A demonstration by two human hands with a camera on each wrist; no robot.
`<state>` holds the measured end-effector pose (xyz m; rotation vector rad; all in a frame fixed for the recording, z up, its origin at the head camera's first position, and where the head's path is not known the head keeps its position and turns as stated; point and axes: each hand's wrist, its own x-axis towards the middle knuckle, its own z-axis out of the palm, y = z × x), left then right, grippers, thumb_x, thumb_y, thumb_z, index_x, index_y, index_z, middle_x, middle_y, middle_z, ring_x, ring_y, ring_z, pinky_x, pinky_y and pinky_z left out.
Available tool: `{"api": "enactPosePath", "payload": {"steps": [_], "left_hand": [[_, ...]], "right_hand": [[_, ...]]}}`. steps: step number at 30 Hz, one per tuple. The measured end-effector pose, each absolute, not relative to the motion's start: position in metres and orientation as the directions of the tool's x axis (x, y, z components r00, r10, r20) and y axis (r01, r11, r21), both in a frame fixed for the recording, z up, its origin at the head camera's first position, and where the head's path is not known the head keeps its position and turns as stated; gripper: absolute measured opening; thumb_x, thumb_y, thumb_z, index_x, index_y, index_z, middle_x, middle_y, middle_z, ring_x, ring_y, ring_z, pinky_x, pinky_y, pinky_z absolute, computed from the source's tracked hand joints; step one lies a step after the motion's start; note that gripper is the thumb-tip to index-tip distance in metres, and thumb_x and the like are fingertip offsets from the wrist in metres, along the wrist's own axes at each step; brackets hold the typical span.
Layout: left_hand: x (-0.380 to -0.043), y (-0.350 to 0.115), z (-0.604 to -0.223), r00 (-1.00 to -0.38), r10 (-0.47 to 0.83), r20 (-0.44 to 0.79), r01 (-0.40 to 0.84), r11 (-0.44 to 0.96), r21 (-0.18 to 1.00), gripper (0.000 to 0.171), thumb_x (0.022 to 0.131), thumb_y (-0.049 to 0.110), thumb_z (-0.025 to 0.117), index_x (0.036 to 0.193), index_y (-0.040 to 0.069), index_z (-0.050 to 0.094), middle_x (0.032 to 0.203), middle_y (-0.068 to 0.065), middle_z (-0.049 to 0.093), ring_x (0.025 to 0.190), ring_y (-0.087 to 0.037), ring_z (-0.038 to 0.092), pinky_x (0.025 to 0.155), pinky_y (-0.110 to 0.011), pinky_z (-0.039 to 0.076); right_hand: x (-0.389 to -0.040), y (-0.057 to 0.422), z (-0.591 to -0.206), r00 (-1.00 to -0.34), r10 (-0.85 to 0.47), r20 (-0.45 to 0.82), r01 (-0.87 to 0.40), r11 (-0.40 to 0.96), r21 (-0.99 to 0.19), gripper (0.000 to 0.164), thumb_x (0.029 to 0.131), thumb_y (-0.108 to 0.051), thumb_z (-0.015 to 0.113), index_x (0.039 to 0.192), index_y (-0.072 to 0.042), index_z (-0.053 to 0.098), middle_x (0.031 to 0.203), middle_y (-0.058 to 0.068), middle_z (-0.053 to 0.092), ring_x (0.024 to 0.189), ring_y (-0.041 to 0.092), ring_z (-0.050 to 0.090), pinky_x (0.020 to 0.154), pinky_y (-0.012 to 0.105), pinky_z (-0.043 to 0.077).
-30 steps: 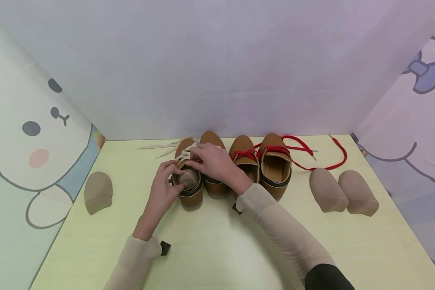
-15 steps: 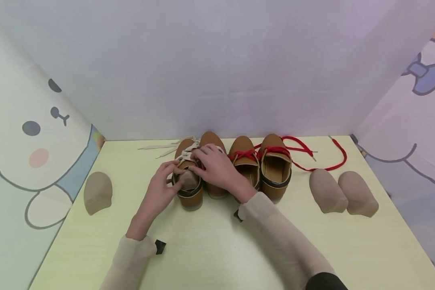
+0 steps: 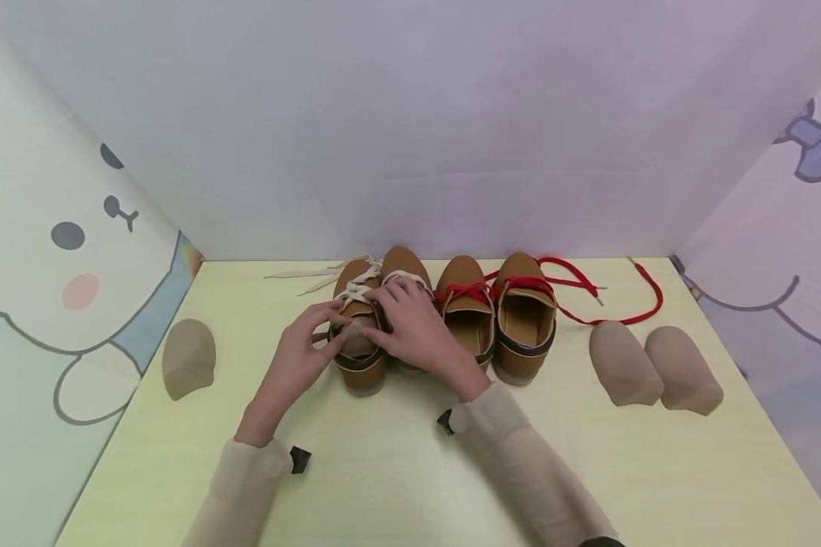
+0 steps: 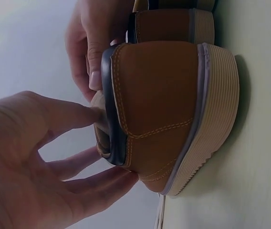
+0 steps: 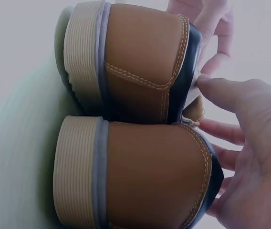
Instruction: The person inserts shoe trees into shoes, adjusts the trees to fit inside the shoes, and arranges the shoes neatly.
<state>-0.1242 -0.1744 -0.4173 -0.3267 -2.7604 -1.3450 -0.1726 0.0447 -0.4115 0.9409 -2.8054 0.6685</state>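
The leftmost brown leather shoe [image 3: 362, 377] has a white lace and a dark collar, its toe away from me. Inside its opening sits a taupe toe-shaped shoe insert [image 3: 358, 345], mostly hidden by the shoe. From the left, my left hand [image 3: 294, 353] has its thumb on the insert and its other fingers at the collar and side, gripping the shoe. My right hand [image 3: 420, 328] reaches from the right. Its thumb [image 5: 216, 90] presses on the insert while its fingers curl over the lacing, partly hidden.
Another white-laced shoe [image 3: 400, 262] stands beside it, partly behind my right hand. Two red-laced shoes [image 3: 461, 275] follow on the right, with loose red lace [image 3: 646, 300]. Two taupe inserts [image 3: 622, 365] lie at right, one more insert [image 3: 189, 358] at left. A fabric wall [image 3: 424, 152] backs the table.
My right thumb has come down from the tongue area onto the insert. Both hands stay at the leftmost shoe, with small finger shifts. The head view has shifted slightly.
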Motion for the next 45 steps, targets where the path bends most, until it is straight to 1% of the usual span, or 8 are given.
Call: {"api": "enactPosePath", "payload": {"steps": [6,9,12,18,24,31,45], "left_hand": [[-0.124,-0.175,-0.416,-0.986,0.14,0.095,0.16,0.593,0.789,0.046,0.097,0.006,0.072,0.14,0.013,0.059,0.153,-0.01,0.056,0.141,-0.036,0.056,0.102,-0.053,0.057],[-0.124,-0.176,-0.416,-0.991,0.119,0.06,0.119,0.59,0.798,0.051,0.098,0.007,0.071,0.146,0.012,0.055,0.154,-0.011,0.055,0.143,-0.036,0.054,0.103,-0.051,0.057],[-0.124,-0.175,-0.417,-0.994,0.1,0.043,0.094,0.588,0.804,0.048,0.098,0.008,0.071,0.144,0.011,0.058,0.156,-0.009,0.054,0.144,-0.036,0.053,0.104,-0.05,0.056],[-0.122,-0.171,-0.418,-0.995,0.078,0.07,0.102,0.588,0.802,0.043,0.096,0.008,0.073,0.138,0.011,0.063,0.154,-0.007,0.057,0.141,-0.035,0.056,0.102,-0.051,0.057],[-0.121,-0.166,-0.418,-0.993,0.087,0.084,0.12,0.619,0.776,0.043,0.097,0.008,0.073,0.138,0.009,0.063,0.152,-0.009,0.059,0.139,-0.035,0.057,0.101,-0.052,0.057],[-0.124,-0.163,-0.416,-0.99,0.095,0.103,0.14,0.636,0.759,0.042,0.096,0.008,0.075,0.136,0.009,0.064,0.149,-0.009,0.062,0.137,-0.035,0.059,0.1,-0.051,0.058],[-0.126,-0.165,-0.414,-0.995,0.065,0.075,0.099,0.636,0.765,0.04,0.095,0.01,0.076,0.133,0.009,0.065,0.146,-0.01,0.062,0.136,-0.034,0.06,0.099,-0.049,0.059]], "right_hand": [[-0.17,0.043,-0.416,-0.82,-0.517,0.243,-0.571,0.724,-0.386,0.057,0.096,-0.048,0.072,0.142,-0.018,0.058,0.139,0.004,0.062,0.143,0.029,0.043,0.116,0.053,0.041],[-0.169,0.042,-0.417,-0.822,-0.508,0.256,-0.569,0.725,-0.387,0.056,0.096,-0.047,0.073,0.142,-0.018,0.059,0.137,0.005,0.063,0.142,0.03,0.044,0.117,0.053,0.04],[-0.168,0.041,-0.417,-0.817,-0.512,0.264,-0.576,0.726,-0.376,0.055,0.096,-0.047,0.073,0.141,-0.017,0.059,0.136,0.005,0.064,0.141,0.03,0.045,0.118,0.052,0.04],[-0.169,0.041,-0.415,-0.804,-0.531,0.269,-0.595,0.724,-0.349,0.053,0.097,-0.047,0.072,0.14,-0.018,0.06,0.135,0.005,0.065,0.139,0.029,0.047,0.117,0.05,0.041],[-0.17,0.044,-0.417,-0.793,-0.539,0.284,-0.609,0.725,-0.323,0.05,0.097,-0.046,0.073,0.137,-0.019,0.062,0.132,0.004,0.066,0.136,0.03,0.05,0.114,0.05,0.044],[-0.171,0.045,-0.417,-0.794,-0.531,0.295,-0.606,0.726,-0.325,0.049,0.096,-0.044,0.074,0.137,-0.019,0.062,0.132,0.004,0.066,0.135,0.03,0.05,0.112,0.051,0.045],[-0.174,0.04,-0.418,-0.796,-0.535,0.283,-0.604,0.729,-0.321,0.047,0.097,-0.044,0.073,0.135,-0.019,0.063,0.133,0.004,0.067,0.135,0.032,0.049,0.113,0.052,0.044]]}}
